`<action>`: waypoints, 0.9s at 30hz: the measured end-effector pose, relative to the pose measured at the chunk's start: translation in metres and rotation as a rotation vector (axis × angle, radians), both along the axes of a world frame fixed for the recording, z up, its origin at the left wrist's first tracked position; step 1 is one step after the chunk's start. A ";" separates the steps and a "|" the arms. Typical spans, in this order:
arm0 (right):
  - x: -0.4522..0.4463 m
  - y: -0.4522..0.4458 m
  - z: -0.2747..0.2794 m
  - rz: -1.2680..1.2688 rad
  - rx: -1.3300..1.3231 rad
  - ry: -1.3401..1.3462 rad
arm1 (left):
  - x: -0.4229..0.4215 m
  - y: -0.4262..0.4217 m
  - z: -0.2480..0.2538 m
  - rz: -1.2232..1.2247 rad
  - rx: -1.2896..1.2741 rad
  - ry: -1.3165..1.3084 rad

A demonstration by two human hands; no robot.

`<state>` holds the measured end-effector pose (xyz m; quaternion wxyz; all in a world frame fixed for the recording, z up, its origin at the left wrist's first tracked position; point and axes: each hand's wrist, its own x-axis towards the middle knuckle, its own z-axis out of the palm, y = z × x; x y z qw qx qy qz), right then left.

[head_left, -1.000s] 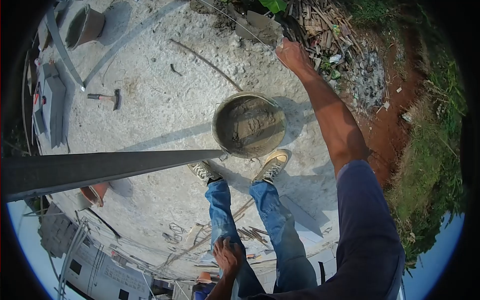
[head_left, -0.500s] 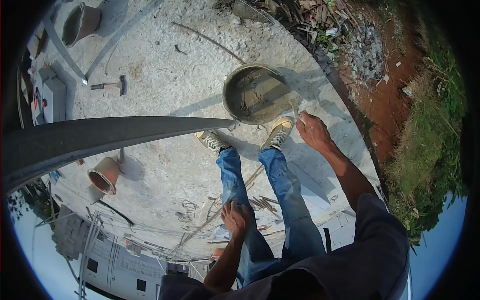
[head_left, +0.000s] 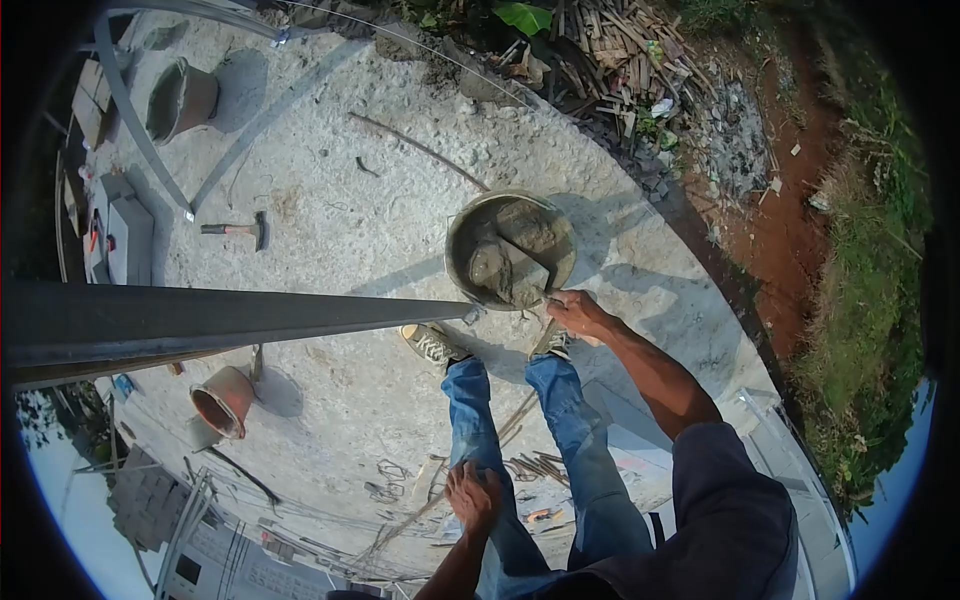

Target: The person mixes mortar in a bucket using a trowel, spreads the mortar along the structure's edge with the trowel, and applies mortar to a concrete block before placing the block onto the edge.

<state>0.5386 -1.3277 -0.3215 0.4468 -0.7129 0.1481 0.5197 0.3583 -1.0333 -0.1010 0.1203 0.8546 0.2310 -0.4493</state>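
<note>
Right hand (head_left: 580,315) closed round handle of trowel (head_left: 530,270), just beside bucket (head_left: 566,245) at its 5 o'clock; blade inside bucket, in wet mortar (head_left: 490,268). Left hand (head_left: 473,497) rests at 6 o'clock, fingers loosely spread on jeans (head_left: 468,405), gripping nothing. Step in hand: likely scooping or turning mortar; next move seems to call for steady wrist, level blade. Farther out, 9 o'clock: hammer (head_left: 235,230), metal beam (head_left: 250,318).
</note>
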 end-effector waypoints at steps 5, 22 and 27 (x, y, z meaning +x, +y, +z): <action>0.062 -0.036 0.110 -0.117 0.000 0.117 | 0.010 -0.008 0.006 0.001 0.023 0.013; 0.305 -0.082 0.021 0.491 -0.734 -1.204 | 0.029 0.002 0.016 0.098 -0.021 -0.186; 0.300 -0.090 -0.020 0.047 -0.650 -0.663 | 0.015 0.002 0.011 0.094 0.006 -0.184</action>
